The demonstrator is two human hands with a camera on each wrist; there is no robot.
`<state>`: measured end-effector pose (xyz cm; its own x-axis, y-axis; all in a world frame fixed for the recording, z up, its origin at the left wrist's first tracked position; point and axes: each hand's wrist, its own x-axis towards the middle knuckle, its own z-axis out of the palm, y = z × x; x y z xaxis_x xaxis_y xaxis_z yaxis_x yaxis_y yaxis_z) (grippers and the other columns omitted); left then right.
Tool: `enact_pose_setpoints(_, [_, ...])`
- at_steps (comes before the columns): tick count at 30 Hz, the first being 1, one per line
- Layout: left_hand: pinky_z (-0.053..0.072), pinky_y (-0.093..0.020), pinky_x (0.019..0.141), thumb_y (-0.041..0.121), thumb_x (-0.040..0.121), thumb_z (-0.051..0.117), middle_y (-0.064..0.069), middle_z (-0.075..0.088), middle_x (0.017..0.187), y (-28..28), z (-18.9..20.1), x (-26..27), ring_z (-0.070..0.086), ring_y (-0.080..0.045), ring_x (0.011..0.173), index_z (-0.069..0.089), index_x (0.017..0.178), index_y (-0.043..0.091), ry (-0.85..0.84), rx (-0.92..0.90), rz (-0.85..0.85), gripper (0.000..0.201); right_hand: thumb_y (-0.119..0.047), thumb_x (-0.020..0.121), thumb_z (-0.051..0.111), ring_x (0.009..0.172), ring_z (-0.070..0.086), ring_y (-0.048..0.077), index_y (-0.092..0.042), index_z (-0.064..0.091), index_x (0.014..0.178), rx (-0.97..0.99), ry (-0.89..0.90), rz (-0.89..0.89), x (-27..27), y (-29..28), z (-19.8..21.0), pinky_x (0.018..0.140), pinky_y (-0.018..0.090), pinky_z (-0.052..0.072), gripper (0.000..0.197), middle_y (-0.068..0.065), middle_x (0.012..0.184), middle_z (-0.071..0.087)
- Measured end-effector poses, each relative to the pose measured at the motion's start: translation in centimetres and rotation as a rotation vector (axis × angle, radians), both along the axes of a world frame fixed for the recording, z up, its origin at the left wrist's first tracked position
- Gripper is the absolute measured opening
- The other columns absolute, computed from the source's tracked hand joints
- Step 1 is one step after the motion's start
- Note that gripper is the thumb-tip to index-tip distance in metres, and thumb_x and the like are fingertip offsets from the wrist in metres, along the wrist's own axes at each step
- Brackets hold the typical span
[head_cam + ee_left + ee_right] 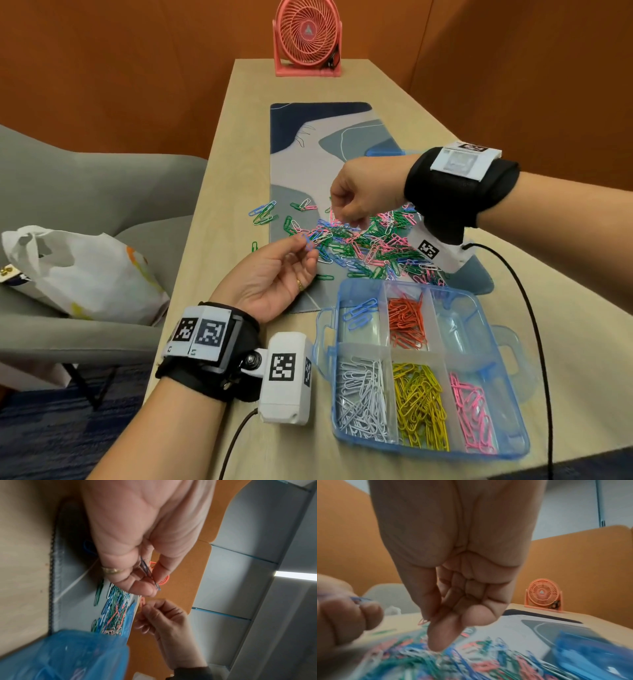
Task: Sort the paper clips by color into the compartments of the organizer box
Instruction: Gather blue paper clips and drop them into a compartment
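Left hand (pixel 274 274) pinches a blue clip (pixel 309 242), right hand (pixel 363 192) pinches a pink clip (pixel 423 621); organizer box (pixel 510 342) lies near-right of both, the blue compartment (pixel 359 313) nearer the left.

Even indoor light, head view sharp w/ edge warp; wrist views blurry, ceiling light strip (pixel 296 575) glaring at 3 o'clock.

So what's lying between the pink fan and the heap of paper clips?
In the head view, only the far stretch of the patterned mat, then bare table up to the fan. The heap lies on the mat.
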<state>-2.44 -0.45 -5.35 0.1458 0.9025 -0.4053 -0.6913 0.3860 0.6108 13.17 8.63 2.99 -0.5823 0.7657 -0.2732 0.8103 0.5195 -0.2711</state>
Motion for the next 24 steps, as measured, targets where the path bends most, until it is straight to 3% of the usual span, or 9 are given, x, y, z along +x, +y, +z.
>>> enact_pose_setpoints(2, [0.051,-0.015,0.050,0.000,0.093,0.048,-0.006,0.057,0.066,0.1,-0.1,-0.1,0.057,-0.010,0.052,0.060,0.088,0.002,-0.017,0.004,0.004,0.013,-0.011,0.086,0.058,0.060,0.065,0.004,-0.011,0.066,0.081,0.036,-0.086,-0.010,0.8,0.4,-0.2,0.056,0.010,0.044,0.010,-0.004,0.069,0.071])
enact_pose_setpoints(6, [0.052,-0.016,0.051,-0.004,0.093,0.042,-0.008,0.058,0.064,0.2,-0.1,-0.1,0.059,-0.012,0.051,0.059,0.087,0.001,-0.053,-0.016,0.025,0.019,-0.010,0.084,0.061,0.073,0.057,0.010,-0.016,0.068,0.089,0.135,-0.200,0.040,1.1,0.3,-1.1,0.062,0.021,0.042,0.010,-0.009,0.077,0.064])
enact_pose_setpoints(9, [0.053,-0.016,0.052,-0.005,0.093,0.040,-0.009,0.059,0.062,0.2,0.1,-0.2,0.062,-0.015,0.053,0.056,0.081,0.001,-0.062,-0.029,0.047,0.021,-0.010,0.082,0.065,0.062,0.053,0.001,-0.018,0.070,0.086,0.085,-0.176,0.118,0.5,-0.2,-1.7,0.058,0.013,0.039,0.010,-0.015,0.069,0.060])
enact_pose_setpoints(13, [0.054,-0.018,0.052,-0.006,0.092,0.037,-0.009,0.053,0.064,0.3,0.1,-0.6,0.062,-0.015,0.053,0.055,0.089,0.000,-0.056,-0.026,0.083,0.019,-0.019,0.082,0.071,0.058,0.050,-0.005,-0.020,0.070,0.085,0.045,-0.166,0.195,-0.5,-0.8,-2.5,0.056,0.009,0.037,0.003,-0.019,0.063,0.056])
enact_pose_setpoints(16, [0.052,-0.016,0.051,-0.007,0.093,0.033,-0.011,0.054,0.072,0.6,0.0,-0.7,0.059,-0.014,0.056,0.055,0.090,0.000,-0.056,-0.031,0.101,0.023,-0.026,0.079,0.075,0.057,0.049,-0.002,-0.021,0.066,0.078,0.040,-0.225,0.196,-0.8,-0.9,-3.0,0.057,0.015,0.040,0.010,-0.015,0.060,0.055])
enact_pose_setpoints(20, [0.051,-0.017,0.051,-0.005,0.094,0.032,-0.014,0.058,0.081,0.7,-0.1,-0.9,0.060,-0.015,0.060,0.054,0.090,0.001,-0.073,-0.041,0.090,0.022,-0.020,0.080,0.072,0.064,0.052,0.007,-0.020,0.065,0.075,0.046,-0.256,0.180,-1.0,-1.0,-3.0,0.060,0.022,0.043,0.009,-0.009,0.068,0.060])
enact_pose_setpoints(24, [0.055,-0.023,0.060,0.006,0.094,0.041,-0.014,0.063,0.078,0.7,-0.1,-1.0,0.064,-0.019,0.066,0.057,0.084,0.001,-0.079,-0.036,0.055,0.019,-0.017,0.082,0.064,0.064,0.051,0.010,-0.019,0.063,0.075,0.065,-0.231,0.171,-0.7,-1.0,-3.0,0.056,0.017,0.040,0.008,-0.008,0.068,0.058])
